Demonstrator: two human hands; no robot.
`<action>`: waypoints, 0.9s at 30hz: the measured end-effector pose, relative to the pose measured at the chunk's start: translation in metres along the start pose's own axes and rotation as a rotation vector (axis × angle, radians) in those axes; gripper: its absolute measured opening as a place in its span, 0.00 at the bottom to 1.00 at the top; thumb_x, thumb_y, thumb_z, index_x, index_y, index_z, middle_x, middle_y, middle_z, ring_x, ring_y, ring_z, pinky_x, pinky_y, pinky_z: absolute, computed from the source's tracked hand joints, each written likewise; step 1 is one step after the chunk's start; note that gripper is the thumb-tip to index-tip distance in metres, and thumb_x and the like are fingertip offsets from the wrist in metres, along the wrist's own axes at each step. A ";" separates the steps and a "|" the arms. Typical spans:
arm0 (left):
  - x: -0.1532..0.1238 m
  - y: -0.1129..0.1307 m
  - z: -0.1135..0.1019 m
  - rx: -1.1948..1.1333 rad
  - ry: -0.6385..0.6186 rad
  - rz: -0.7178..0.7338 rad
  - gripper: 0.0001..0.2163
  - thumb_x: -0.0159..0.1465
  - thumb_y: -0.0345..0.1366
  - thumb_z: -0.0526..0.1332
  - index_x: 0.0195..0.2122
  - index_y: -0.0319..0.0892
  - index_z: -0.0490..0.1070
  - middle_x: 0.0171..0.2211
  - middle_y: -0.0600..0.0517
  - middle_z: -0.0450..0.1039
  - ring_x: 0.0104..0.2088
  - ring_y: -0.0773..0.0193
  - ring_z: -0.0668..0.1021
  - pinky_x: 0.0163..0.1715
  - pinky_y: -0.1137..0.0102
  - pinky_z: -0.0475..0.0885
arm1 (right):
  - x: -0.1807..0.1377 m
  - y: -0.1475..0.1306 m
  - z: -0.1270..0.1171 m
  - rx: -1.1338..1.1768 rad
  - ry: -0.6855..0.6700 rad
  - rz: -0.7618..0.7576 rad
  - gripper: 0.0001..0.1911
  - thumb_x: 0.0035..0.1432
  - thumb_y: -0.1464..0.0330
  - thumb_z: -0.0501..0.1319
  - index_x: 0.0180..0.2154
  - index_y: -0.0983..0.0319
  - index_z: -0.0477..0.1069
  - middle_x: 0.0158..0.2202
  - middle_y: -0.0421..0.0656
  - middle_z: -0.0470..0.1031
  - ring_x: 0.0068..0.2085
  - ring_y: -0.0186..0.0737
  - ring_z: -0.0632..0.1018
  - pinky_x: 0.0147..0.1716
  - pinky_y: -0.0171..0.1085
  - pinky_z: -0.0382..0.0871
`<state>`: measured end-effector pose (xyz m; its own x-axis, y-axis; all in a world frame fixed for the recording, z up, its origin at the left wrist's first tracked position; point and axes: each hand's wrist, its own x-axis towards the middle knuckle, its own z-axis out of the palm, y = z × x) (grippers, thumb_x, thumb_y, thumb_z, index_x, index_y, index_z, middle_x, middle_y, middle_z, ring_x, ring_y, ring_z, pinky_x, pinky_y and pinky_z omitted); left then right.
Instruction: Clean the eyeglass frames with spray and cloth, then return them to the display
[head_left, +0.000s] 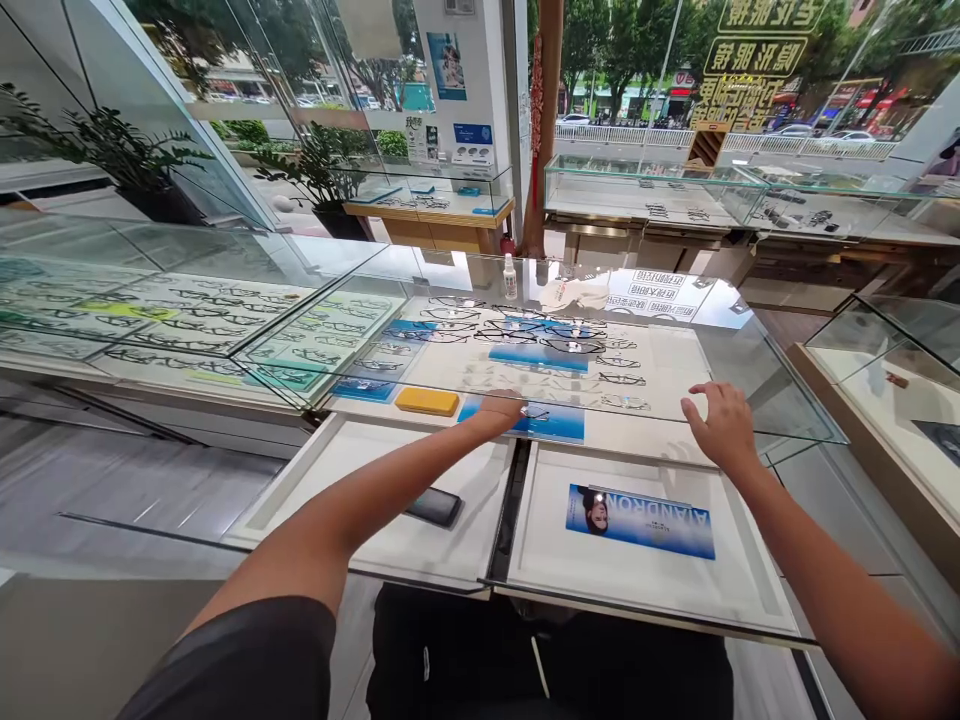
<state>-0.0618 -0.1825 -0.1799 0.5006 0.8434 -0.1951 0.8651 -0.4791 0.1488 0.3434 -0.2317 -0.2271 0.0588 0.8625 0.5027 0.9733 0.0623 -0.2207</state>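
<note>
My left hand (504, 406) reaches under the glass top into the display case, its fingers closed at one end of a pair of eyeglasses (535, 414) just over a blue card (559, 425). The fingertips show only in part. At the front edge of the glass top (795, 420), on the right, my right hand (724, 425) is open, thumb and fingers apart, holding nothing. Rows of other eyeglasses (574, 347) lie farther back in the case. Left of my left hand sits a yellow glasses case (427, 401).
Two white drawers are pulled out before me; one holds a dark phone-like object (435, 507), the other a blue printed card (640, 521). A small spray bottle (510, 277) stands on the glass. More display cases (150, 300) adjoin on the left.
</note>
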 end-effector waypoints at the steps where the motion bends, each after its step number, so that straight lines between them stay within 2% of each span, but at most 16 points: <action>1: 0.000 -0.002 0.003 -0.002 -0.015 -0.004 0.17 0.75 0.43 0.64 0.58 0.39 0.75 0.56 0.44 0.78 0.53 0.53 0.81 0.54 0.55 0.80 | 0.000 -0.003 -0.003 0.016 0.011 0.005 0.17 0.71 0.56 0.55 0.49 0.59 0.74 0.52 0.55 0.77 0.51 0.61 0.74 0.47 0.52 0.66; 3: -0.006 -0.002 0.009 -0.008 -0.044 0.014 0.14 0.75 0.42 0.61 0.55 0.41 0.79 0.51 0.43 0.82 0.51 0.55 0.82 0.52 0.60 0.78 | 0.003 -0.016 -0.010 0.052 0.022 -0.016 0.16 0.70 0.56 0.57 0.48 0.59 0.75 0.51 0.54 0.78 0.51 0.61 0.74 0.49 0.52 0.66; 6: -0.027 0.006 0.013 -0.025 -0.089 0.104 0.13 0.74 0.43 0.60 0.48 0.46 0.83 0.43 0.46 0.86 0.48 0.53 0.84 0.45 0.66 0.74 | 0.025 -0.046 -0.022 0.114 -0.049 -0.160 0.14 0.71 0.57 0.57 0.46 0.57 0.76 0.52 0.52 0.79 0.53 0.59 0.75 0.53 0.52 0.65; 11: -0.074 0.019 -0.002 -0.082 -0.251 0.295 0.14 0.70 0.49 0.64 0.40 0.48 0.85 0.38 0.46 0.86 0.38 0.52 0.84 0.35 0.65 0.69 | 0.110 -0.107 -0.028 0.101 -0.262 -0.389 0.16 0.71 0.56 0.59 0.45 0.59 0.79 0.51 0.52 0.81 0.55 0.60 0.74 0.55 0.53 0.64; 14: -0.093 0.016 -0.019 -0.218 -0.413 0.299 0.17 0.66 0.55 0.68 0.32 0.48 0.85 0.31 0.49 0.84 0.31 0.56 0.81 0.30 0.66 0.66 | 0.160 -0.138 -0.016 -0.008 -0.440 -0.472 0.16 0.71 0.57 0.61 0.48 0.60 0.80 0.55 0.52 0.81 0.58 0.59 0.72 0.57 0.52 0.62; 16: -0.100 0.011 -0.028 -0.333 -0.564 0.310 0.16 0.62 0.56 0.71 0.31 0.49 0.85 0.31 0.52 0.85 0.32 0.57 0.82 0.30 0.67 0.67 | 0.182 -0.155 -0.003 -0.047 -0.526 -0.491 0.14 0.67 0.57 0.66 0.46 0.58 0.83 0.55 0.49 0.82 0.58 0.57 0.73 0.56 0.49 0.63; 19: -0.104 0.007 -0.035 -0.494 -0.785 0.401 0.10 0.60 0.51 0.75 0.35 0.53 0.87 0.37 0.56 0.88 0.40 0.59 0.85 0.38 0.70 0.72 | 0.197 -0.175 0.017 -0.113 -0.592 -0.463 0.13 0.64 0.57 0.69 0.44 0.58 0.84 0.54 0.48 0.83 0.57 0.58 0.75 0.57 0.49 0.64; 21: -0.105 0.006 -0.034 -0.527 -0.863 0.436 0.11 0.58 0.50 0.76 0.38 0.53 0.88 0.40 0.57 0.88 0.44 0.59 0.85 0.43 0.71 0.72 | 0.202 -0.183 0.027 -0.152 -0.613 -0.443 0.13 0.64 0.57 0.70 0.44 0.58 0.84 0.53 0.49 0.83 0.58 0.57 0.76 0.59 0.51 0.64; 24: -0.105 0.009 -0.029 -0.487 -0.870 0.404 0.16 0.54 0.54 0.78 0.38 0.52 0.88 0.41 0.56 0.88 0.45 0.59 0.85 0.43 0.72 0.71 | 0.204 -0.189 0.035 -0.207 -0.643 -0.424 0.11 0.65 0.59 0.70 0.43 0.58 0.83 0.52 0.48 0.83 0.57 0.53 0.78 0.62 0.53 0.66; 27: -0.106 0.010 -0.026 -0.462 -0.850 0.384 0.17 0.52 0.55 0.80 0.38 0.53 0.88 0.41 0.56 0.88 0.44 0.60 0.85 0.42 0.72 0.70 | 0.203 -0.192 0.039 -0.260 -0.658 -0.410 0.16 0.69 0.58 0.67 0.51 0.60 0.79 0.55 0.48 0.80 0.56 0.49 0.80 0.60 0.55 0.73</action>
<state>-0.1072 -0.2703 -0.1326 0.7522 0.1181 -0.6483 0.6359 -0.3881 0.6671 0.1598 -0.0487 -0.1150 -0.3767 0.9198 -0.1097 0.9142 0.3883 0.1159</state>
